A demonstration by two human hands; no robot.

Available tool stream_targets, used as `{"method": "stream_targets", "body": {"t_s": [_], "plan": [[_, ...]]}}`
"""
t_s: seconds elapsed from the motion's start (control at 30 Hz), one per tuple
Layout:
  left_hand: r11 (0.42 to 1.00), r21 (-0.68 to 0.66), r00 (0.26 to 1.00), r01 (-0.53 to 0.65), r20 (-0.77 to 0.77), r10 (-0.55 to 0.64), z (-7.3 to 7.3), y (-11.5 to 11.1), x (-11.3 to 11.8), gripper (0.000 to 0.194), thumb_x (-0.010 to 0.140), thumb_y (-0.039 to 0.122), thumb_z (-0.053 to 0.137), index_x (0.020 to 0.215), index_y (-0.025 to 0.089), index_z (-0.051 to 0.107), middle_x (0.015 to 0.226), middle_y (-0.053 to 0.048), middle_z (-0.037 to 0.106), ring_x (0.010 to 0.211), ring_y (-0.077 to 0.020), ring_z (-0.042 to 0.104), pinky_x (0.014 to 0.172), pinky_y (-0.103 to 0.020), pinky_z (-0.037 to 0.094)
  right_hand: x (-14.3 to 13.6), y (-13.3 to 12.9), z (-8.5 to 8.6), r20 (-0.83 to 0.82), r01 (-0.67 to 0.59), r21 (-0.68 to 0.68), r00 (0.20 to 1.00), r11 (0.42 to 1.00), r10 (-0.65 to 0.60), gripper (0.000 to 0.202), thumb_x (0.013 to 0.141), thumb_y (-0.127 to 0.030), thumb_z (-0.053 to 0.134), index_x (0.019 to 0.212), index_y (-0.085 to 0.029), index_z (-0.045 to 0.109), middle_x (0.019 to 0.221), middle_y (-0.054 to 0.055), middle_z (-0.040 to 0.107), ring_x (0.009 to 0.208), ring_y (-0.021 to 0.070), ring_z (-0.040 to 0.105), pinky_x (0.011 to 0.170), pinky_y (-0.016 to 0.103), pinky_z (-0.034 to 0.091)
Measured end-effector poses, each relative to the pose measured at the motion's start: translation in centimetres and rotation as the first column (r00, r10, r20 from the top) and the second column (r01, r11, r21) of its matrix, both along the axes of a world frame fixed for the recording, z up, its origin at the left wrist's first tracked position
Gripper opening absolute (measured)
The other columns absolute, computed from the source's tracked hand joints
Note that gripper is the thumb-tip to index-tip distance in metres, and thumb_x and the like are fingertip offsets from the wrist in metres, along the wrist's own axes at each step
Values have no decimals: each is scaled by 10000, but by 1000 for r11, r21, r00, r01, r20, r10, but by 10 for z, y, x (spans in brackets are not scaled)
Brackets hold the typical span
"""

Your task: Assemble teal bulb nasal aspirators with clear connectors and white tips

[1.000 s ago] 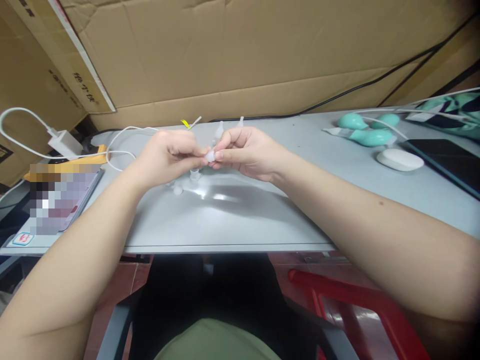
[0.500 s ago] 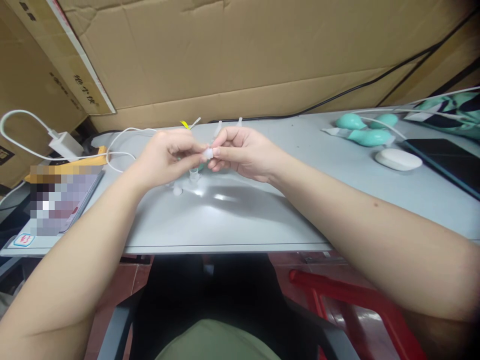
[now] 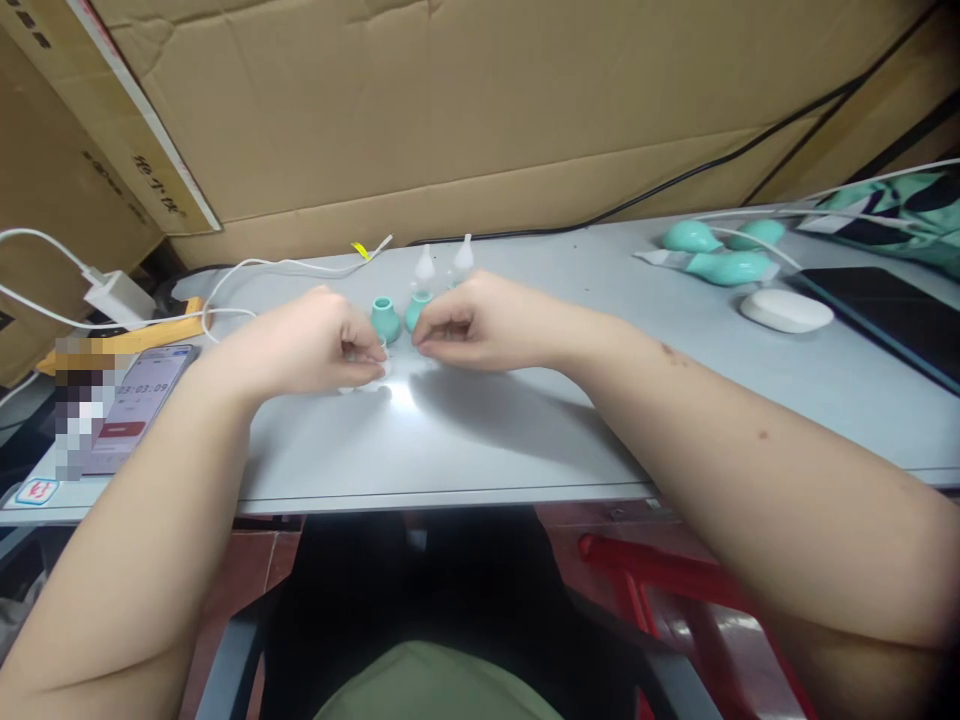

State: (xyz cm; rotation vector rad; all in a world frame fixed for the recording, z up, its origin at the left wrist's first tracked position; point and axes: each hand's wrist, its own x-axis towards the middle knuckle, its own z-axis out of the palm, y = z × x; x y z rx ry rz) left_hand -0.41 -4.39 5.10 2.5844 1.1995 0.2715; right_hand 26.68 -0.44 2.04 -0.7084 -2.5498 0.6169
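My left hand (image 3: 315, 340) is closed in a pinch low over the table, its fingertips on a small clear plastic ring-shaped piece (image 3: 385, 356). Another small clear piece (image 3: 347, 389) shows partly beneath that hand. To its right, my right hand (image 3: 487, 325) has thumb and fingers pressed together near the tabletop; whatever they hold, if anything, is hidden. Between the hands stands an open-necked teal bulb (image 3: 386, 318). A second teal bulb (image 3: 418, 310) is partly covered by my right fingers. Behind them rise two translucent white pointed tips (image 3: 425, 265), one farther right.
Several teal bulbs (image 3: 731, 266), a white oval case (image 3: 786, 311) and a dark tablet (image 3: 885, 320) lie at the right. A phone (image 3: 142, 400), an orange power strip (image 3: 127, 335) and a white charger (image 3: 122, 298) with cables are at the left. Cardboard (image 3: 480, 120) stands behind the table.
My hands have come apart and dropped to the table, the left moving onto the clear ring piece. The small white piece that both held together is no longer visible. The teal bulbs are now uncovered.
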Motion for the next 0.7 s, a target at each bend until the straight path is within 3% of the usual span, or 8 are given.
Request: {"method": "stream_targets", "body": {"t_s": [0.1,0.23,0.37,0.5,0.6,0.7], "plan": [[999,-17,991,-38,-130,35,-4,0,8,146,903,264,777,857,292,912,851,28,875,690,-160,708,679,-322,500,-1,-2,4,206,76,-7,976,997,-73,143,968,-168,733,991,-183,873,784,3,783,646,135,586,674,317,388],[998,-23,972,-50,-232,44,-2,-3,14,160,928,322,767,916,286,922,963,-9,880,768,-187,716,714,-344,477,-2,-3,7,317,116,-14,943,993,-105,163,1003,-211,751,1062,-188,900,828,22,811,648,146,580,672,325,380],[993,113,990,-24,-136,39,5,-6,7,194,923,399,781,961,258,908,787,1,761,640,-150,564,652,-342,403,-2,-2,7,369,124,-23,923,992,-107,166,1000,-209,753,1060,-195,907,842,26,818,659,154,585,670,329,378],[968,250,999,1,49,-13,3,-1,-4,241,924,309,701,1026,264,914,883,-17,787,731,-165,620,700,-336,450,-2,0,5,367,102,-25,926,994,-86,172,997,-192,738,1030,-204,906,842,16,819,664,154,579,669,330,384],[969,247,999,21,38,-31,-6,7,-9,268,902,304,748,1103,277,924,1030,-40,835,818,-196,687,729,-340,478,-2,1,4,360,85,-39,931,996,-65,175,995,-174,734,988,-213,904,826,6,812,652,149,557,661,333,370],[970,235,998,56,-38,-48,-13,15,-9,254,920,331,793,1131,289,928,1041,-49,850,839,-215,710,743,-342,487,-2,2,3,364,86,-51,929,995,-62,176,996,-158,733,976,-212,899,834,7,812,656,148,558,671,332,375]]}}
